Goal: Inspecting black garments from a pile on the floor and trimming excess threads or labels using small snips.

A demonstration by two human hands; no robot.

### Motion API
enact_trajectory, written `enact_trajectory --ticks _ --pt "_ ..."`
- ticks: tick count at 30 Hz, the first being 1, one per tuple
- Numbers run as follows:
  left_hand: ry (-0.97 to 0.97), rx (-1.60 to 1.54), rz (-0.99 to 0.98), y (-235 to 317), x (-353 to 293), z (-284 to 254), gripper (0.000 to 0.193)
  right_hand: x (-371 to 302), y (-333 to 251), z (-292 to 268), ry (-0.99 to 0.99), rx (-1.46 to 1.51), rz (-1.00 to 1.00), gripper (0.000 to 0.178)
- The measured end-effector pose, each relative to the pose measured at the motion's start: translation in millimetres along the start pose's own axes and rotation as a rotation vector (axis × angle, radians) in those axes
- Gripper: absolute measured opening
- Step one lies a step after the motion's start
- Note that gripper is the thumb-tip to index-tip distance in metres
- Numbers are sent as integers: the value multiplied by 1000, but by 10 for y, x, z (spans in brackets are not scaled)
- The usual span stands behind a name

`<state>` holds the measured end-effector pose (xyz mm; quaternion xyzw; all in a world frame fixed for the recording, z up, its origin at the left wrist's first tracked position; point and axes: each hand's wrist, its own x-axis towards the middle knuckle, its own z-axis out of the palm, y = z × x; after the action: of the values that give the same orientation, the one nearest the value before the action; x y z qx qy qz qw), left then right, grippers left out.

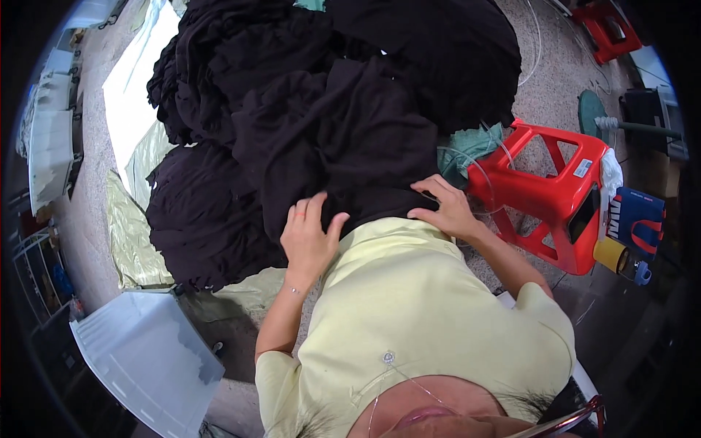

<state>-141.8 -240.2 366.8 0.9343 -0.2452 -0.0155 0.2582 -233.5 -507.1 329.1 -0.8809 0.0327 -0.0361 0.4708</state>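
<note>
A large heap of black cloth (336, 131) spreads before me, its near folds draped across my lap. My left hand (307, 241) rests on the cloth's near edge, thumb apart from the fingers. On the right side of the same edge lies my right hand (445, 210), fingers bent, with a gap between thumb and forefinger. Neither hand visibly pinches the fabric. Another stack of folded black cloth (212, 212) sits left of my left hand.
To my right stands a red plastic stool (548, 193), with a dark phone-like object (583, 217) on its side. Green cloth (471, 150) lies beside it. Further right are a blue bag (635, 219) and a bottle (621, 261). A pale plastic bin (150, 358) stands lower left.
</note>
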Motion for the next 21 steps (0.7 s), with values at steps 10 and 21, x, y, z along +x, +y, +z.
enact_trajectory --ticks 10,21 --pt "7 -1050 -283 20 -229 -175 7 325 -394 -364 117 120 -178 26" --pt "-265 -1210 77 -572 -356 -904 35 606 -618 -427 -328 625 175 12"
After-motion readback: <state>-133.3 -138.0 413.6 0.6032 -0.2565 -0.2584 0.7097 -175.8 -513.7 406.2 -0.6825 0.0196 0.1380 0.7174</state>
